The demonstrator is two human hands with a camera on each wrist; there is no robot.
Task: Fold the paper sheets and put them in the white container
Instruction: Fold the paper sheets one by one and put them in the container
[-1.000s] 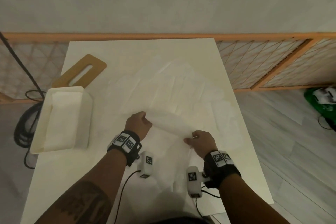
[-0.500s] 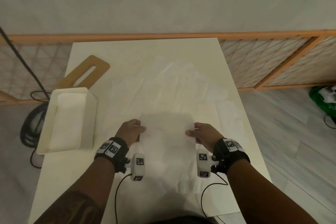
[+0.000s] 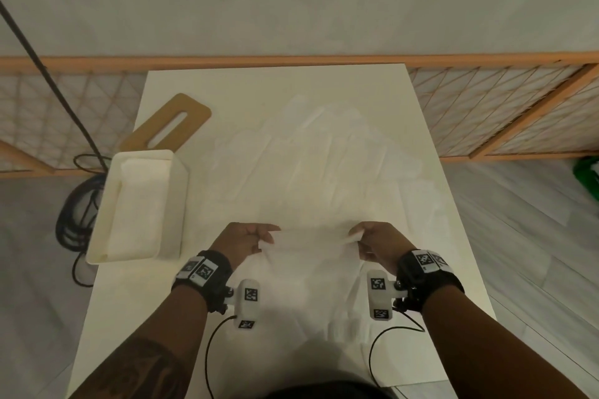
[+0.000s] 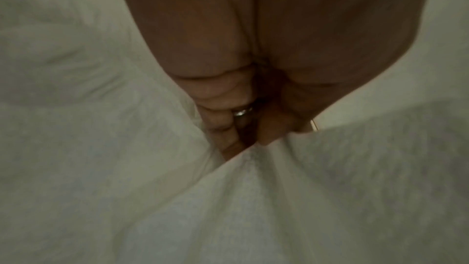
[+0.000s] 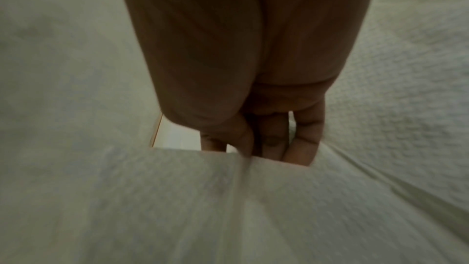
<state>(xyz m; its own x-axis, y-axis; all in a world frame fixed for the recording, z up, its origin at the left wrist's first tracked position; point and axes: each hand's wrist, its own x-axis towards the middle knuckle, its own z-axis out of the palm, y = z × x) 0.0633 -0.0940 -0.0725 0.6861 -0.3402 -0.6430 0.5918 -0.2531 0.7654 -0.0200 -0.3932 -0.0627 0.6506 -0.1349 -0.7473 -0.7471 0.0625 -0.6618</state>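
Paper sheet, thin, white and faintly embossed like tissue or paper towel, held by two edges above the near half of the white desk. The left hand pinches the sheet's left edge between thumb and curled fingers, a ring showing on one of them; the right hand pinches the right edge in the same way, thumb against fingers. Each grip is thus pressed together on the paper, not spread. The sheet sags and puckers between the two hands, and folds radiate from each pinch, which suggests a very light, limp material that will crease easily, may tear if pulled taut, and is likely to drift or slide on the smooth top. Holds at corners or along opposite edges, as here, look best for bringing one edge over to meet the other. More unfolded paper sheets lie overlapping and wrinkled across the middle and far part of the desk. The white container, an open rectangular bin, stands at the desk's left edge and holds folded paper already; a wooden slotted board lies just behind it. Beyond the desk runs a wood-framed lattice panel against a grey wall; the floor is grey plank, with dark coiled cable on the left.
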